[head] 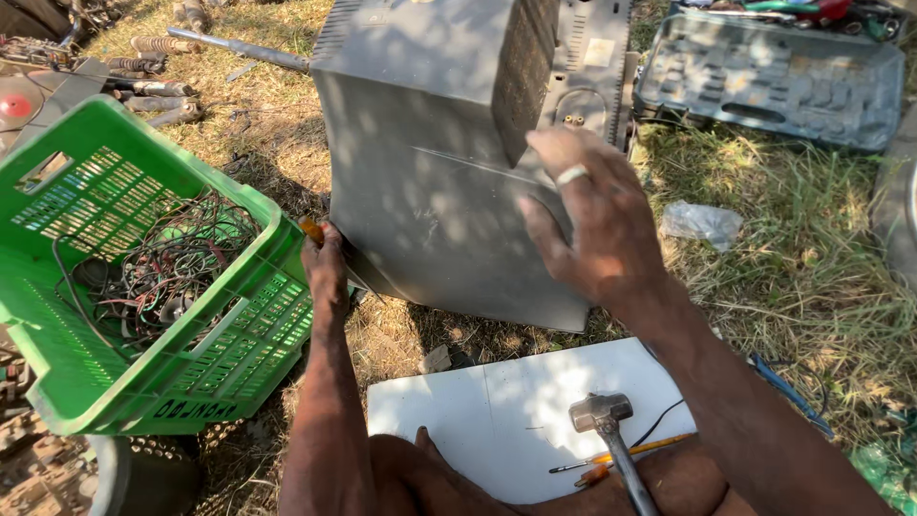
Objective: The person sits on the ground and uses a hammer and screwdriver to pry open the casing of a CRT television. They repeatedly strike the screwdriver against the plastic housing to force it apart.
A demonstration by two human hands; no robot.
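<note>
Grey plastic back shell of an old boxy television [430, 182], standing on dry grass [812, 277] right in front, screen side apparently away. Shell not yet off: seams closed as far as can be seen, nothing lifted or gaping. Left hand [325, 263] down at the lower left corner of the shell, clenched round an orange-handled tool [312, 229], most likely a screwdriver, tip hidden behind the fingers. Right hand [597, 215] released and spread flat against the right flank of the shell, steadying it, gripping nothing, a pale ring on one finger. So, by the look of it: early going, prying or unscrewing at one corner, the rest of the casing left to free.

Now the count. One television. One green slatted plastic crate [239, 334] just left of it, holding a tangle of dark wires [162, 268], too knotted to number. One white flat board [497, 411] near the knees, carrying one steel-headed hammer [602, 416] and what look like two slim orange-handled screwdrivers [621, 451]. One open grey moulded tool case [764, 81] well apart at upper right. One crumpled clear plastic bag [702, 223] on the grass between case and hand. Several rusty coil-sprung struts [153, 67] at upper left, at least three, more perhaps out of sight.
</note>
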